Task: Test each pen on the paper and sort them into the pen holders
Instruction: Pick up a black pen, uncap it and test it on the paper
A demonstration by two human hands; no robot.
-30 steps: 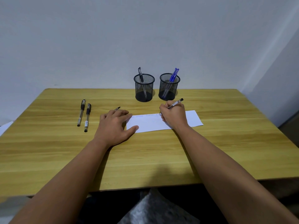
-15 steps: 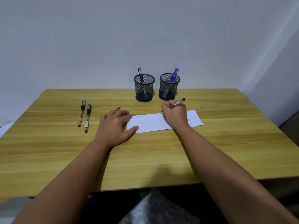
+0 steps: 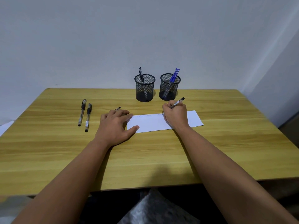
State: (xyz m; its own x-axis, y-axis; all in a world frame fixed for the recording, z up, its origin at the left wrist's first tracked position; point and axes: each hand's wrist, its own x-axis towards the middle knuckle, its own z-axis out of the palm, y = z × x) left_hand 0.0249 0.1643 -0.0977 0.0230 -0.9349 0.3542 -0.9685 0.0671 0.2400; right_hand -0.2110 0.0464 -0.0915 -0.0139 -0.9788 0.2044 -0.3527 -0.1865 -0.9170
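Two pens left: they lie side by side on the table (image 3: 226, 151), the nearer pen (image 3: 87, 117) just beside the farther pen (image 3: 82, 112), well apart from your hands.
Right hand (image 3: 175, 114): fingers clamped on the pen in test (image 3: 177, 102), which has crept rightward along the paper (image 3: 161, 122) over the last second.
Left hand (image 3: 114, 125): fingers apart, flat, still pinning the paper's edge; what looks like a pen tip (image 3: 117, 108) pokes out behind it.
Meaning: this test line is probably nearly done.
Holders: left holder (image 3: 144, 88) has one black pen, right holder (image 3: 169, 86) blue ones.
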